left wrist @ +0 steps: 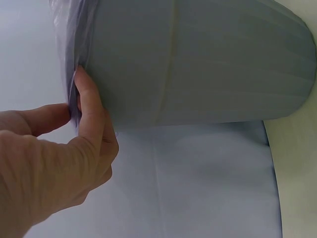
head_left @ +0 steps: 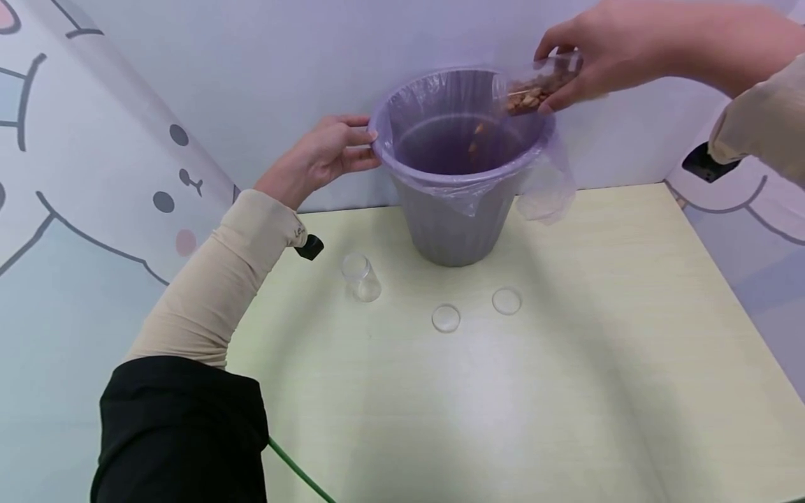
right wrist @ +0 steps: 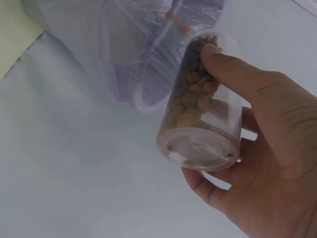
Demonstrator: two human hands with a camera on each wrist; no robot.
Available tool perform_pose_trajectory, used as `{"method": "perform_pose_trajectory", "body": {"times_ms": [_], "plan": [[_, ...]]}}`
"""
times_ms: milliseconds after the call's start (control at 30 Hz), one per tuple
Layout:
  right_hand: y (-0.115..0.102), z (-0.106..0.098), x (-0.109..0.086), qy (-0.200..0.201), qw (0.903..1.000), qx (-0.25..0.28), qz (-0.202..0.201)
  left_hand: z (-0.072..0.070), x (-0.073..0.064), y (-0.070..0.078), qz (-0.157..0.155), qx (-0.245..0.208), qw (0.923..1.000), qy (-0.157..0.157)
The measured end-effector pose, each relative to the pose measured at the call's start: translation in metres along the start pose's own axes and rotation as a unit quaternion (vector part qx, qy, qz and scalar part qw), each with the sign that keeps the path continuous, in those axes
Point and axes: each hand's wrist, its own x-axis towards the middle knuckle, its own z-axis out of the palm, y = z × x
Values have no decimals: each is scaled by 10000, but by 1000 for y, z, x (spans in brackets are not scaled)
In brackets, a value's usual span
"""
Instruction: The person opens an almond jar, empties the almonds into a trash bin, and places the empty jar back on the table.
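Note:
My right hand (head_left: 606, 52) grips a clear plastic jar (right wrist: 200, 131) tipped sideways over the right rim of a purple-grey trash can (head_left: 449, 216). Brown nuts (right wrist: 195, 94), which look like almonds, fill part of the jar, and a few fall from its mouth into the can. A thin translucent liner bag (head_left: 547, 192) covers the can's inside and folds over its rim. At the left of the rim, my left hand (head_left: 330, 154) pinches the edge and liner between thumb and fingers, as the left wrist view shows (left wrist: 74, 148).
A second clear jar (head_left: 363, 279) stands uncapped on the pale wooden table (head_left: 566, 419), left of the can. Two round clear lids (head_left: 446, 318) lie in front of it. A light wall (head_left: 251, 70) rises behind, and a green cord (head_left: 302, 471) crosses the near edge.

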Motion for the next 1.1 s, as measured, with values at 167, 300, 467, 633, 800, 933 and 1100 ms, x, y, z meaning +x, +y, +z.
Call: {"method": "perform_pose_trajectory", "body": {"times_ms": [167, 300, 467, 633, 800, 933, 1100], "plan": [[0, -1, 1, 27, 10000, 25, -23, 1, 0, 0, -17, 2, 10000, -2], [0, -2, 3, 91, 9999, 79, -66, 1, -1, 1, -6, -13, 10000, -11], [-1, -3, 4, 107, 9998, 77, -140, 0, -1, 2, 9, -103, 9999, 12], [-4, -2, 3, 108, 9999, 5, -106, -1, -1, 2, 13, -119, 9999, 19], [-5, 0, 2, 57, 9999, -23, -86, -1, 0, 1, 42, -94, 9999, -8], [-5, 2, 2, 57, 9998, -91, -147, -2, 1, 0, 50, -147, 9999, -25], [-4, 2, 3, 71, 9997, -120, -204, -2, 1, -1, 55, -186, 9998, -33]]}}
